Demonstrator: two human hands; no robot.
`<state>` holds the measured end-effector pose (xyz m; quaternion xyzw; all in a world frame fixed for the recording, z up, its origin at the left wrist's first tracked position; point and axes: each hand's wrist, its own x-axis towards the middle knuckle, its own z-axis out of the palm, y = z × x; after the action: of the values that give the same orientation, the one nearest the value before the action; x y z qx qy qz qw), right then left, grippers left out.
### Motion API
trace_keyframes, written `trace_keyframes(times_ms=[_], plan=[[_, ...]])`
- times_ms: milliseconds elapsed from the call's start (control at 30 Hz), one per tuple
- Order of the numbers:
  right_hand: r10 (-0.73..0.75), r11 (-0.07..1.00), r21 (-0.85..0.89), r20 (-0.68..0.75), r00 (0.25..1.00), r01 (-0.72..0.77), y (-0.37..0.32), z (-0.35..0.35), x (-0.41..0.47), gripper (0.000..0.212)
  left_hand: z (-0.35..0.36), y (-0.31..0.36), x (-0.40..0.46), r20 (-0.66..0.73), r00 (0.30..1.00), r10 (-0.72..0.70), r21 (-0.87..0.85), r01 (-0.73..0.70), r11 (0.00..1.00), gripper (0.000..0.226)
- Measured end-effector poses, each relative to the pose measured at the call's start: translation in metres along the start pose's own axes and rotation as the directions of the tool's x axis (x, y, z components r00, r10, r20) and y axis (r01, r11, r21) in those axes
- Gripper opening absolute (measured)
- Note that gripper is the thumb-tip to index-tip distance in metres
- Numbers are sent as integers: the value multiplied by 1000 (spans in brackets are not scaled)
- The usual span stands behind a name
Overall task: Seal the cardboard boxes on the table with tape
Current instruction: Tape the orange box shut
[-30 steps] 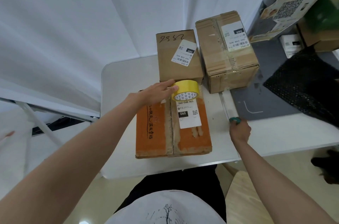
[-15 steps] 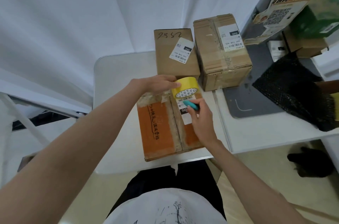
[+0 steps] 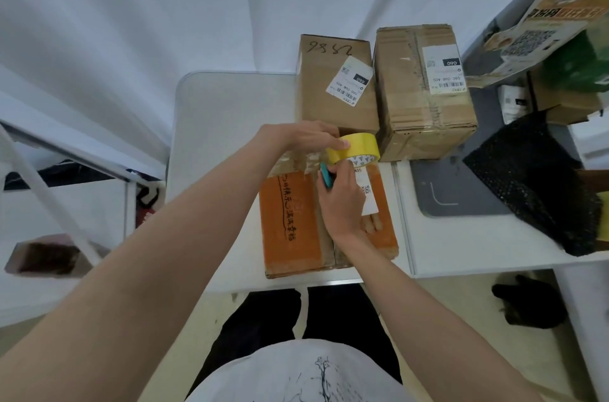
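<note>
An orange cardboard box lies on the white table in front of me, a white label on its right flap. A yellow tape roll sits at the box's far edge. My left hand grips the roll from the left, thumb on its outer face. My right hand is over the box's centre seam, holding a teal cutter and touching the roll's underside with its fingertips. Two brown boxes stand behind: one marked 9852 and a taller taped one.
A second white table adjoins on the right, carrying a grey mat, black bubble wrap and a heap of cartons and a printed poster. White curtains hang behind. A folding frame stands at the left.
My right hand left the right table's edge with the teal cutter, crossed to the orange box and now reaches the roll. The left hand stays on the roll.
</note>
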<state>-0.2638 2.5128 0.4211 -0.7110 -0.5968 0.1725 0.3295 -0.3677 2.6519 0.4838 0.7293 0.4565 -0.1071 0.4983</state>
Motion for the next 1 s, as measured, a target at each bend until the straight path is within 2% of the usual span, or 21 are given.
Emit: trace_keyframes(times_ms=[167, 333, 433, 533, 633, 733, 800, 867, 933, 1000], plan=[[44, 998, -45, -9, 999, -44, -6, 5, 2, 24, 1, -1, 1, -13, 1000, -7, -12, 7, 1000, 53], [46, 997, -67, 9, 999, -45, -6, 5, 2, 21, 4, -4, 0, -32, 999, -1, -66, -1, 998, 34], [50, 996, -71, 50, 998, -46, -3, 1, 1, 20, 4, -4, -2, -25, 1000, 1, -91, -3, 996, 42], [63, 998, -30, 65, 996, -61, 0, -5, 0, 19, 5, -2, -3, -33, 999, -14, -87, 11, 996, 61], [24, 999, 27, 93, 995, -27, 12, -20, -5, 18, 5, -2, -5, -37, 999, -16, -88, 12, 996, 57], [165, 982, 93, -38, 985, -161, 48, -47, -7, 20, 4, -1, -7, -23, 1000, -4, -81, 2, 997, 44], [363, 928, 142, -152, 919, -343, 82, -64, -4, 16, 4, 1, -8, -23, 1000, 4, -101, -6, 995, 43], [571, 820, 187, -181, 801, -541, 115, -73, 1, 19, 5, 3, -10, -29, 1000, 6, -123, -9, 992, 43], [748, 663, 224, -157, 644, -715, 147, -75, 4, 29, 7, 3, -10, -40, 999, 0, -143, -6, 990, 39], [852, 522, 227, -98, 514, -822, 170, -71, 4, 32, 7, 0, -10, -55, 998, -16, -141, 8, 990, 36]])
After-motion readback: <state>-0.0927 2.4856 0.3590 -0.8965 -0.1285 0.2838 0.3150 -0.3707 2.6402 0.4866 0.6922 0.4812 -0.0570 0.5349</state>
